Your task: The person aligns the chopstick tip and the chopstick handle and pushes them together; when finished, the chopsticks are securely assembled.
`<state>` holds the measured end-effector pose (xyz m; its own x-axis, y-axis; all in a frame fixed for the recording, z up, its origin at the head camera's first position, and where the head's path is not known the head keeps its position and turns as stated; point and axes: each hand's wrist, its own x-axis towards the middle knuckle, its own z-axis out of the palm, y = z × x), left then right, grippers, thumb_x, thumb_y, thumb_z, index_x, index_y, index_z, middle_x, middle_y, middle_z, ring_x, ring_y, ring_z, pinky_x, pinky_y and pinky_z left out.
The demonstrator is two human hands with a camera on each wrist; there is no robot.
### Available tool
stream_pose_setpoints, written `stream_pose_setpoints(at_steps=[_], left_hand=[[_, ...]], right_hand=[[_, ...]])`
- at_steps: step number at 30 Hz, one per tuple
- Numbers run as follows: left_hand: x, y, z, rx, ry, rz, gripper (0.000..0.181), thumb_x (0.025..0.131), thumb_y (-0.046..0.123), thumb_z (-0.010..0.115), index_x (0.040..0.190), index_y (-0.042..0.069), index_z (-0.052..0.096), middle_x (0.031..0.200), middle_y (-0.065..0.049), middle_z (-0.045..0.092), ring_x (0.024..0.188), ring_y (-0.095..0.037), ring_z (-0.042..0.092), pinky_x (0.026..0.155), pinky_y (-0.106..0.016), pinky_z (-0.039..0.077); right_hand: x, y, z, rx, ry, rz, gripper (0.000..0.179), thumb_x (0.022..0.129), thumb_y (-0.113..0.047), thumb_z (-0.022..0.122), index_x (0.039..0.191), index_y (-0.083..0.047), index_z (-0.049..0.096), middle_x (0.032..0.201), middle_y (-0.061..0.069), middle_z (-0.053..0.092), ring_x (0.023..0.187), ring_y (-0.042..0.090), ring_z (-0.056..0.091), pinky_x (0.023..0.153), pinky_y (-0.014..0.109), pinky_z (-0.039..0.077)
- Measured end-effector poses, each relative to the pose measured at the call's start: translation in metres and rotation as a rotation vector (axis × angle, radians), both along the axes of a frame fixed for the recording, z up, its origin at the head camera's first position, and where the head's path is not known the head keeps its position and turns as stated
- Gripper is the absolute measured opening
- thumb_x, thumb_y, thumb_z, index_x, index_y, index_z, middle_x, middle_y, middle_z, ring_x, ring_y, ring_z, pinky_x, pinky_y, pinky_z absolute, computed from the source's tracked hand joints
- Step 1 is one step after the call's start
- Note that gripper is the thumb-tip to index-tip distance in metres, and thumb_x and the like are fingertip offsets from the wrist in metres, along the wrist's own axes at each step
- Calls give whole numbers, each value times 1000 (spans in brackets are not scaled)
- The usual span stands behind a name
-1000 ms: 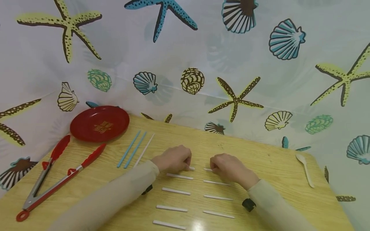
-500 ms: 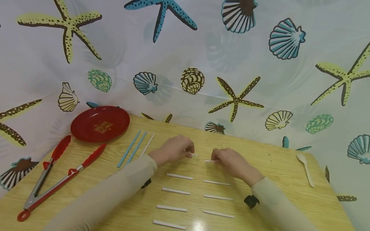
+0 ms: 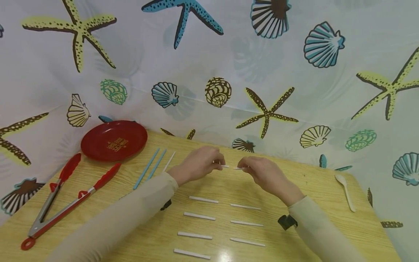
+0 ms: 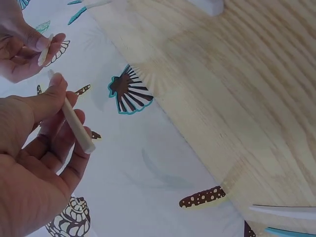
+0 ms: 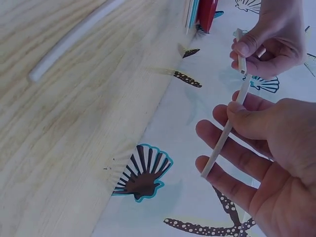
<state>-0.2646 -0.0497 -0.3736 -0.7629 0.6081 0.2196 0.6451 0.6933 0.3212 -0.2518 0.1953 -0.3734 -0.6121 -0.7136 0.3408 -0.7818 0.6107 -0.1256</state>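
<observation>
My left hand [image 3: 202, 163] pinches a short, slim white stick [image 4: 76, 123] between thumb and fingers, above the far part of the table. Facing it, my right hand [image 3: 264, 174] pinches a similar white stick [image 5: 224, 133] against its fingers. In the head view the two sticks point at each other, their inner ends a small gap apart. Nearer me, several more white sticks lie on the wood in two columns, a left column [image 3: 199, 216] and a right column [image 3: 247, 223].
A red plate [image 3: 114, 142] stands at the far left, with red-tipped tongs [image 3: 62, 205] before it. Two blue sticks [image 3: 146, 168] and a thin white stick [image 3: 169, 160] lie beside them. A white spoon [image 3: 346, 193] is at the right. A shell-patterned cloth [image 3: 209, 54] hangs behind the table.
Both hands have lifted their white sticks from the far end of the columns and moved them away from me, bringing the inner ends closer together. The other things lie as before.
</observation>
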Motion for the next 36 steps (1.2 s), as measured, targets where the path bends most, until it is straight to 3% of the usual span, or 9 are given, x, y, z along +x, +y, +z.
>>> stream_pose_setpoints(at_steps=[5, 19, 25, 36], left_hand=[[1, 1, 2, 42, 46, -20, 6, 92, 15, 72, 95, 14, 78, 90, 6, 67, 81, -9, 62, 69, -26, 51], [4, 2, 1, 54, 69, -38, 6, 92, 15, 72, 96, 15, 77, 92, 5, 66, 83, -11, 60, 69, -27, 51], [8, 5, 2, -9, 99, -40, 8, 94, 13, 69, 98, 13, 76, 88, 4, 61, 81, -13, 61, 70, -26, 52], [10, 10, 0, -86, 215, -68, 8, 92, 9, 71, 95, 13, 77, 83, 4, 57, 77, -11, 59, 68, -24, 51]], right_hand=[[0, -2, 5, -14, 12, 14, 16, 92, -1, 69, 105, -9, 67, 99, 1, 70, 88, 19, 67, 75, 36, 55], [0, -5, 3, -25, -8, 35, 18, 90, 2, 69, 106, -8, 67, 99, 3, 70, 87, 19, 67, 74, 35, 55], [4, -7, 5, -4, -37, -3, 11, 92, 0, 68, 102, -2, 71, 92, 5, 69, 82, 20, 67, 73, 33, 54], [10, -10, 8, 51, 15, -26, 10, 90, 1, 70, 99, 0, 73, 83, 5, 66, 74, 19, 65, 68, 29, 54]])
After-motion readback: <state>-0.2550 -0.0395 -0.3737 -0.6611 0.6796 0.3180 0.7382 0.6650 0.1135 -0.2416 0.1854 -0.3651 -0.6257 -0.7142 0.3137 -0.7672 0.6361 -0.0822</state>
